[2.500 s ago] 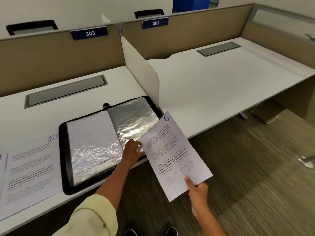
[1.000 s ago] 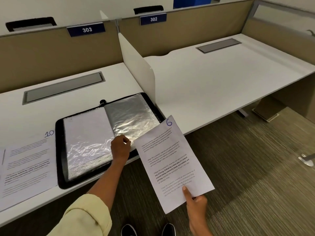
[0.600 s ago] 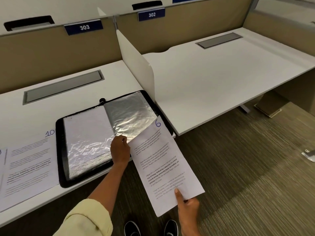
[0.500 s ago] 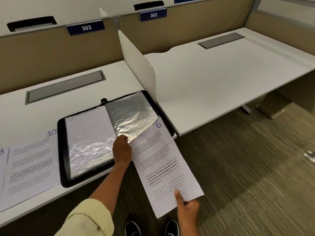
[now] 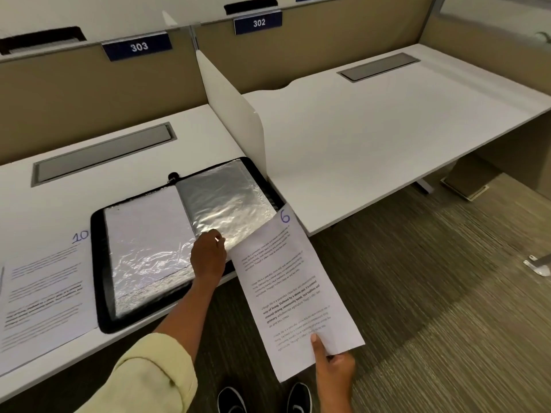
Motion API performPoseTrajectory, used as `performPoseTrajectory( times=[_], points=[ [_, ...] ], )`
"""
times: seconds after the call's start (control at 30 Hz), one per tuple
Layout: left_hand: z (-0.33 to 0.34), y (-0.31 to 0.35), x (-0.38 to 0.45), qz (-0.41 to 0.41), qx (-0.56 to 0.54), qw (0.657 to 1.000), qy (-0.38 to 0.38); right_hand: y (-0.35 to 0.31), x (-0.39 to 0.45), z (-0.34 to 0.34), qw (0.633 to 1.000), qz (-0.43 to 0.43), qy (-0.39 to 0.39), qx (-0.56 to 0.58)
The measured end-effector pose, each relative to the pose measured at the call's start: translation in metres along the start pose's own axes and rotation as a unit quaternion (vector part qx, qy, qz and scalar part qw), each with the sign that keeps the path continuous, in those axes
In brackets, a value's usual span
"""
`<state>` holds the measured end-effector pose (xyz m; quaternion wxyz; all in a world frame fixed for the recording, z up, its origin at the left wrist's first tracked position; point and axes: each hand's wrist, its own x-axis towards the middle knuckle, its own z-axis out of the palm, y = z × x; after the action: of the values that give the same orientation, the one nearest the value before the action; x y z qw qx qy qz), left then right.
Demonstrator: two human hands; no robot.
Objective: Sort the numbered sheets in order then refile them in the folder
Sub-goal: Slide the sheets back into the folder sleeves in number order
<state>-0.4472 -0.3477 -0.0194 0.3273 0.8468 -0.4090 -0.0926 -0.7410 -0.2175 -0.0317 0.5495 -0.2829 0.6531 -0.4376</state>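
1. The black display folder [image 5: 101, 263] lies open on the desk [image 5: 193, 135], its near edge close to the desk's front edge. The left page holds a white sheet in its clear sleeve; the right-hand sleeve [image 5: 226, 204] looks empty and shiny.
2. The left hand [image 5: 208, 257] rests at the lower edge of that right-hand sleeve, fingers [image 5: 216, 236] curled and pinching the plastic there, apparently lifting its mouth open.
3. The right hand [image 5: 335, 368] holds the sheet numbered 6 [image 5: 293, 293] by its bottom edge, thumb on top and the other fingers closed beneath it. Most of the sheet hangs out over the carpeted floor [image 5: 432, 278], clear of the desk.
4. The sheet's top corner, the one carrying the handwritten 6, touches or just overlaps the sleeve's lower right corner; whether it has entered the pocket cannot be told.
5. To the left of the folder the sheet numbered 10 [image 5: 44, 287] lies flat on the desk, with the edge of another sheet just showing at the frame's left border.
6. Judged from this: sorting seems done, and refiling looks roughly midway. Sheet 6 goes in now; the sheets up to 10 remain, though only 10 can be read.
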Motion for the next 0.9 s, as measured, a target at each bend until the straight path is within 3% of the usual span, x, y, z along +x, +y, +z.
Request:
performPoseTrajectory(
  times=[0.33,0.5,0.67,0.9],
  points=[
    [0.002,0.04,0.027,0.092,-0.001,0.995,0.037,0.006,0.011,-0.023,1.0,-0.014,0.019,0.017],
    [0.014,0.056,0.025,0.103,-0.009,0.994,-0.024,0.009,0.014,-0.027,1.0,-0.003,0.019,0.017],
    [0.021,0.023,0.012,0.103,0.006,0.991,-0.087,0.009,0.012,-0.026,0.998,-0.012,0.023,0.05],
    [0.013,-0.006,-0.007,0.064,0.009,0.994,-0.089,0.012,-0.002,-0.019,0.998,-0.017,0.029,0.046]
  ],
)
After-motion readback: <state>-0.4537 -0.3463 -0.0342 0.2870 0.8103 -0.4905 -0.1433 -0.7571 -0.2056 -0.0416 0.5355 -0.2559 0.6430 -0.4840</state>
